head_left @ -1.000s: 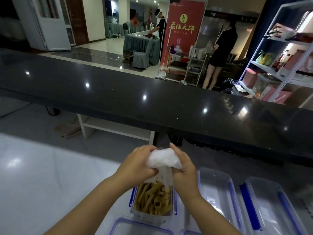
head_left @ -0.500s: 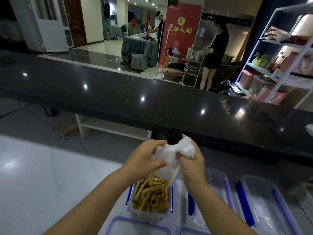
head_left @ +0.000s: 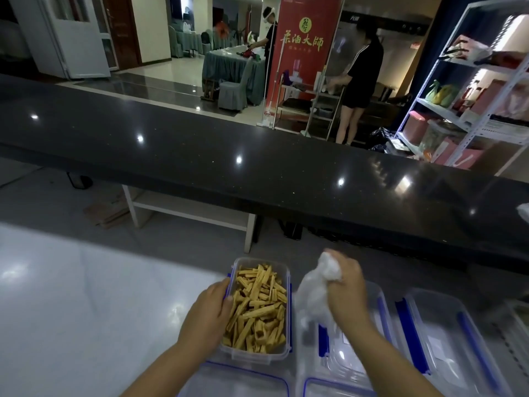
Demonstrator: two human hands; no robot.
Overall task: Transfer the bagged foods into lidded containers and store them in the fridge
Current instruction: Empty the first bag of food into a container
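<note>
A clear plastic container [head_left: 282, 267] with blue clips stands on the white counter, filled with yellow-brown food sticks [head_left: 257, 308]. My left hand [head_left: 210, 310] holds its left wall, thumb on the rim. My right hand [head_left: 345, 290] grips a crumpled clear plastic bag [head_left: 313, 293], which hangs empty to the right of the container, above a clear lid.
Clear lids and containers with blue clips [head_left: 446, 342] lie to the right and along the near edge [head_left: 237, 379]. A raised black counter [head_left: 229, 156] runs across behind. A white shelf rack [head_left: 472, 81] stands at the far right. Two people stand in the room beyond.
The two hands were together holding the bag over the container. Now my left hand has dropped to the container's side and my right hand has carried the bag off to the right.
</note>
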